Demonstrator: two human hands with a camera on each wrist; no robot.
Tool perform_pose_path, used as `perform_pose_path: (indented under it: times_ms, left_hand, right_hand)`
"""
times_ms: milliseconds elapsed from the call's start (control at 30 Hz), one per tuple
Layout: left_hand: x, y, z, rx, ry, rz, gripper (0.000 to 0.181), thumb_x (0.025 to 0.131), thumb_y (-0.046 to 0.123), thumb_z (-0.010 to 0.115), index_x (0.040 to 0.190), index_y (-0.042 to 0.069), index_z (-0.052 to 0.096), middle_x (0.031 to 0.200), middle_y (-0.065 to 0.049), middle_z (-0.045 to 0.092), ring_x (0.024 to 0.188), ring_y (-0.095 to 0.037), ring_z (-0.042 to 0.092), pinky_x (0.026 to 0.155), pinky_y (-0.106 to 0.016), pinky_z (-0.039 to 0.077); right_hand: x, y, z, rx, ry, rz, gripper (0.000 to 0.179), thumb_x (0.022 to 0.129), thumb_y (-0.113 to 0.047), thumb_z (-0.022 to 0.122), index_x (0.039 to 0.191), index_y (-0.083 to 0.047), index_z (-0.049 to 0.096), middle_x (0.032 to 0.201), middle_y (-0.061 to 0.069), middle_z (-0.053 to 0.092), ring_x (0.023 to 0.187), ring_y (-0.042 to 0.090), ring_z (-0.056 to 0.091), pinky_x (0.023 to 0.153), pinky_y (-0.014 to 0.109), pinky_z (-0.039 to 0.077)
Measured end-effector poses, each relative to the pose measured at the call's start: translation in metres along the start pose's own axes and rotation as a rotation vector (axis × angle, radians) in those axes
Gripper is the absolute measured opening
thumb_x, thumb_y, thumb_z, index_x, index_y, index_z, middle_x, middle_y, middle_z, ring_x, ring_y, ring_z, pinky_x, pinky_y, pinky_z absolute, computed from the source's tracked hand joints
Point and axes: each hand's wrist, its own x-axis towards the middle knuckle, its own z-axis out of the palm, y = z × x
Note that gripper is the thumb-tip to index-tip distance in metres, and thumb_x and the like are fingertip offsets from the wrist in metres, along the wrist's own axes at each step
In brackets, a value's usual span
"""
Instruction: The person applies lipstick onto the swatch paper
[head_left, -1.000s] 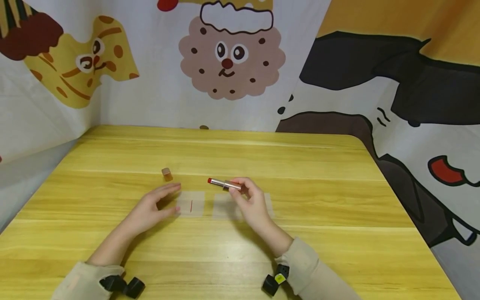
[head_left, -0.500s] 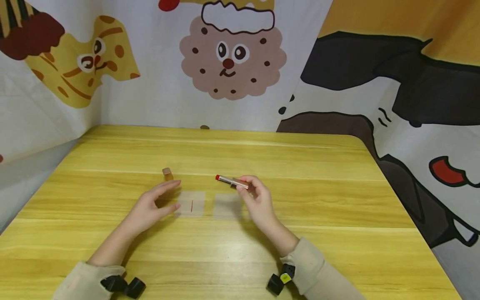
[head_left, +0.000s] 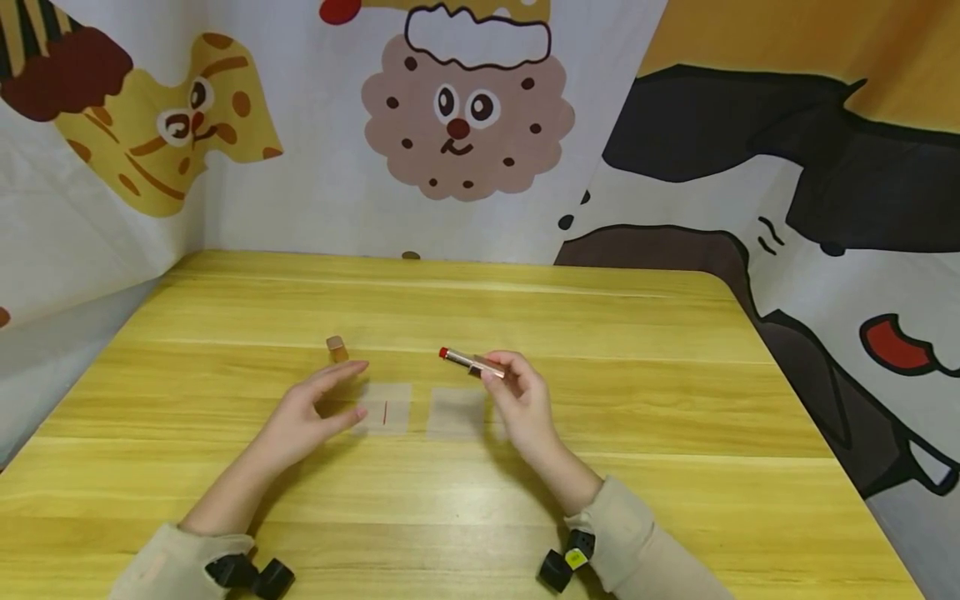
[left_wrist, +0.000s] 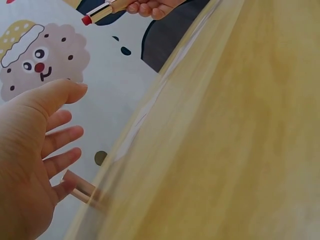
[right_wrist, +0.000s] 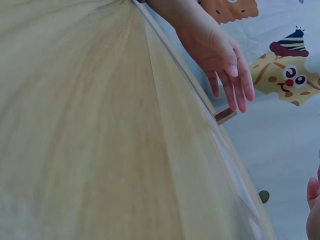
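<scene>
Pinched between the thumb and fingers of my right hand is an open lipstick, its red tip pointing left and raised over the table. My left hand, fingers spread and relaxed, rests by a pale square sheet that bears a short red line. Just beyond its fingertips stands the lipstick cap, a small rose-gold piece. The left wrist view has the lipstick at the top and the cap behind the little finger. Only a sliver of my right hand enters the right wrist view.
A second pale square sheet, unmarked, lies right of the first, and a third is mostly hidden under the right hand. The wooden table ends against a cartoon-printed curtain. Each wrist wears a black camera.
My right hand has drawn rightward with the lipstick, away from the marked sheet, baring more of the middle sheet and covering the third. My left hand has barely moved.
</scene>
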Motion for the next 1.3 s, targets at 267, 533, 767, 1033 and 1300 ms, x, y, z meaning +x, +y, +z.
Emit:
perform_pose_path:
  times_ms: [267, 533, 767, 1033, 1300]
  left_hand:
    - [0.001, 0.006, 0.002, -0.012, -0.004, 0.014, 0.059, 0.079, 0.029, 0.070, 0.131, 0.018, 0.046, 0.136, -0.006, 0.041, 0.125, -0.027, 0.033, 0.098, -0.053, 0.025]
    - [0.003, 0.016, 0.006, -0.045, -0.005, 0.040, 0.061, 0.076, 0.027, 0.072, 0.131, 0.017, 0.047, 0.135, -0.004, 0.042, 0.124, -0.024, 0.034, 0.098, -0.053, 0.024]
    - [0.005, 0.018, 0.010, -0.035, 0.000, 0.048, 0.062, 0.074, 0.025, 0.075, 0.130, 0.016, 0.048, 0.134, -0.002, 0.043, 0.124, -0.023, 0.034, 0.098, -0.054, 0.024]
    - [0.007, 0.021, 0.013, -0.014, -0.012, 0.070, 0.064, 0.074, 0.033, 0.074, 0.130, 0.017, 0.048, 0.134, -0.002, 0.043, 0.123, -0.024, 0.034, 0.097, -0.054, 0.026]
    - [0.010, 0.029, 0.018, -0.033, -0.037, 0.091, 0.065, 0.073, 0.031, 0.075, 0.131, 0.018, 0.047, 0.134, -0.002, 0.042, 0.123, -0.021, 0.034, 0.098, -0.054, 0.024]
  right_hand:
    - [0.000, 0.000, -0.003, 0.020, 0.020, 0.013, 0.018, 0.085, 0.000, 0.058, 0.101, 0.009, 0.055, 0.093, 0.017, 0.060, 0.079, 0.022, 0.057, 0.067, 0.025, 0.048]
    - [-0.001, 0.001, -0.009, 0.014, 0.020, 0.001, 0.017, 0.085, 0.003, 0.057, 0.100, 0.011, 0.055, 0.092, 0.011, 0.061, 0.077, 0.016, 0.057, 0.066, 0.021, 0.047]
    - [-0.003, -0.001, -0.015, 0.017, 0.014, -0.021, 0.017, 0.085, 0.003, 0.056, 0.100, 0.011, 0.055, 0.091, 0.013, 0.060, 0.076, 0.013, 0.057, 0.068, 0.024, 0.048]
    - [-0.003, 0.000, -0.024, 0.014, 0.020, -0.003, 0.017, 0.086, 0.001, 0.055, 0.100, 0.011, 0.054, 0.089, 0.010, 0.060, 0.075, 0.019, 0.056, 0.070, 0.026, 0.049]
    - [-0.005, 0.000, -0.031, 0.028, 0.024, -0.023, 0.018, 0.086, 0.001, 0.056, 0.100, 0.012, 0.054, 0.089, 0.008, 0.061, 0.072, 0.020, 0.056, 0.067, 0.025, 0.049]
